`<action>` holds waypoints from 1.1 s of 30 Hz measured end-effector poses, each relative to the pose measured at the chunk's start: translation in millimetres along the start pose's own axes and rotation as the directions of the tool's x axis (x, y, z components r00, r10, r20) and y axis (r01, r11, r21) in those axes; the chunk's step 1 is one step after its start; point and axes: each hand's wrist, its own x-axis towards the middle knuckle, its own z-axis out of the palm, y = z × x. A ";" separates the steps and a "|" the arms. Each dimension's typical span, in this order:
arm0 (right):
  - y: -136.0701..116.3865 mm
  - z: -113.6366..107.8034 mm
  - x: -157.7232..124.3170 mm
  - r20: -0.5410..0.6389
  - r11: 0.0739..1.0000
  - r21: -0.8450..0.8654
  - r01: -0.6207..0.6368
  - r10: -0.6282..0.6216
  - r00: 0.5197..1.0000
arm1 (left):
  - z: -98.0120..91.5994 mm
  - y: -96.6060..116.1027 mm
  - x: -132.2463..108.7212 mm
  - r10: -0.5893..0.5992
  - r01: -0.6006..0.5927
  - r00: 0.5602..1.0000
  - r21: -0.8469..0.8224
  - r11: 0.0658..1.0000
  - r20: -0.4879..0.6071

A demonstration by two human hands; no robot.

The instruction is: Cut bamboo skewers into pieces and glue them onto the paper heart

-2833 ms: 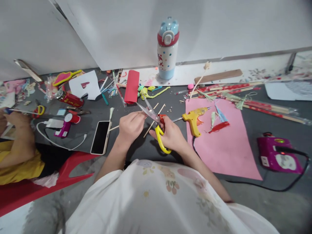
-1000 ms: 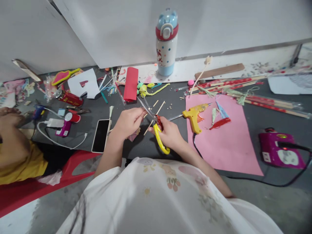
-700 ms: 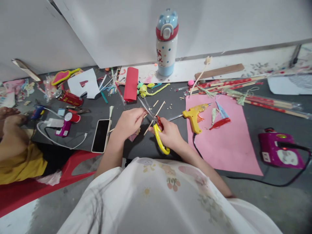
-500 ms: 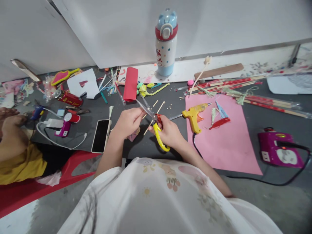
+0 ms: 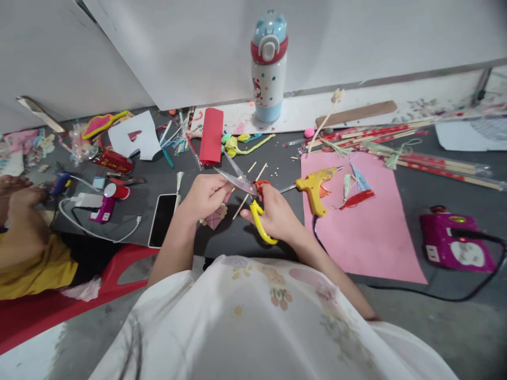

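Observation:
My right hand [image 5: 273, 214] grips a pair of scissors [image 5: 258, 211] with one yellow and one orange-red handle loop. The scissors' blades are spread apart and point up and left, beside my left hand. My left hand [image 5: 209, 196] is closed in a pinch on a thin wooden stick [image 5: 233, 188]; only a short end shows by the blades. Under the scissors a longer thin stick [image 5: 250, 198] lies slantwise on the dark table. Below my left hand sits a small pinkish piece with wooden edging [image 5: 215, 217], partly covered.
A yellow glue gun [image 5: 317, 186] lies on pink paper [image 5: 368, 237] to the right, its cord trailing down. A bottle [image 5: 269, 68] stands at the back. A phone [image 5: 163, 221] lies left of my arm. Another person's arm [image 5: 27, 221] is at far left.
The scissors' blades have opened wider, with one blade swinging left over my left fingers. My left hand has shifted slightly left and uncovers more of the small pinkish piece.

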 end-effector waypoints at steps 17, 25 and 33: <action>0.4 -1.2 1.2 0.080 0.997 -0.050 -0.058 0.062 0.995 | 2.2 2.1 -1.8 -0.173 0.172 0.985 -0.134 0.976 0.005; -1.1 -3.4 1.7 0.084 0.998 -0.027 -0.063 0.065 0.994 | 6.3 0.7 -0.8 -0.114 0.113 0.993 -0.022 0.993 -0.021; -0.4 -3.9 1.5 0.078 0.997 -0.029 -0.066 0.068 0.995 | 7.6 1.0 -0.1 -0.118 0.118 0.993 -0.009 0.993 0.020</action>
